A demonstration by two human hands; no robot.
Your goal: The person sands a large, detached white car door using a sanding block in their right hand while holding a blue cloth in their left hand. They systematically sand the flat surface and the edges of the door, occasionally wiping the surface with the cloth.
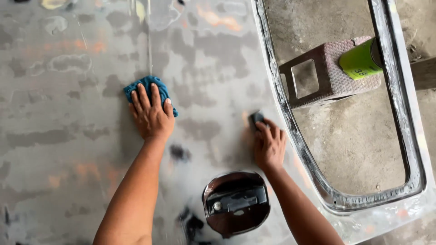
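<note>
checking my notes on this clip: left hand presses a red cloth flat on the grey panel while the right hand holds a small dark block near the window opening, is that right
Not quite: the cloth under the left hand is blue, not red, as the head view shows. The rest holds: it is pressed flat on the grey panel, and the right hand holds a small dark block near the window opening.

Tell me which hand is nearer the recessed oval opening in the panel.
Right. The right hand sits just above the recessed opening; the left hand, on a blue cloth, is farther up-left.
</note>
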